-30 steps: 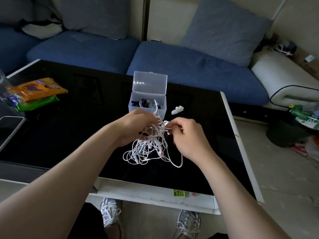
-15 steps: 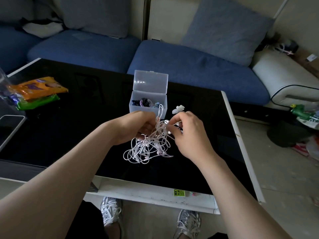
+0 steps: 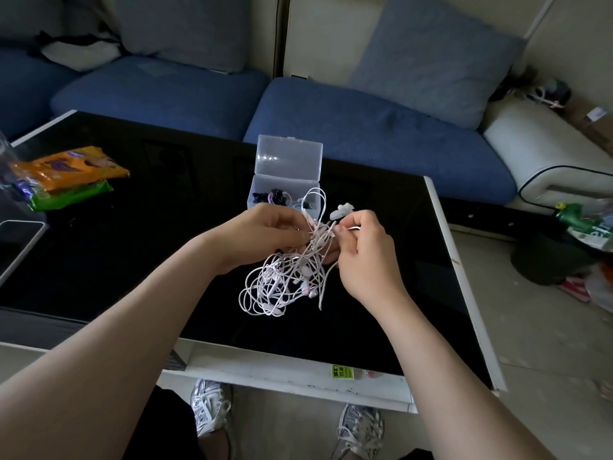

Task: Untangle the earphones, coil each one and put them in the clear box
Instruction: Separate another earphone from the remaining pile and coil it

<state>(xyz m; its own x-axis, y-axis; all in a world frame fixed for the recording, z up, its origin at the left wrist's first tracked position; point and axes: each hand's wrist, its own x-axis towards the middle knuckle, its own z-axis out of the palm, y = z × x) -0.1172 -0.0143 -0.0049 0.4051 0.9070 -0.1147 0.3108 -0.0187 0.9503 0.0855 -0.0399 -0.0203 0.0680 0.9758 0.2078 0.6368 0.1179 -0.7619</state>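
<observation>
The left hand [image 3: 265, 234] and right hand [image 3: 365, 257] pinch the tangled earphones [image 3: 282, 280] with curled fingers; hard tugging could tighten knots or snag the clear box [image 3: 256, 194] just beyond them.

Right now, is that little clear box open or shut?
Open: the clear box has its lid standing upright behind it, with dark cords visible inside.
</observation>
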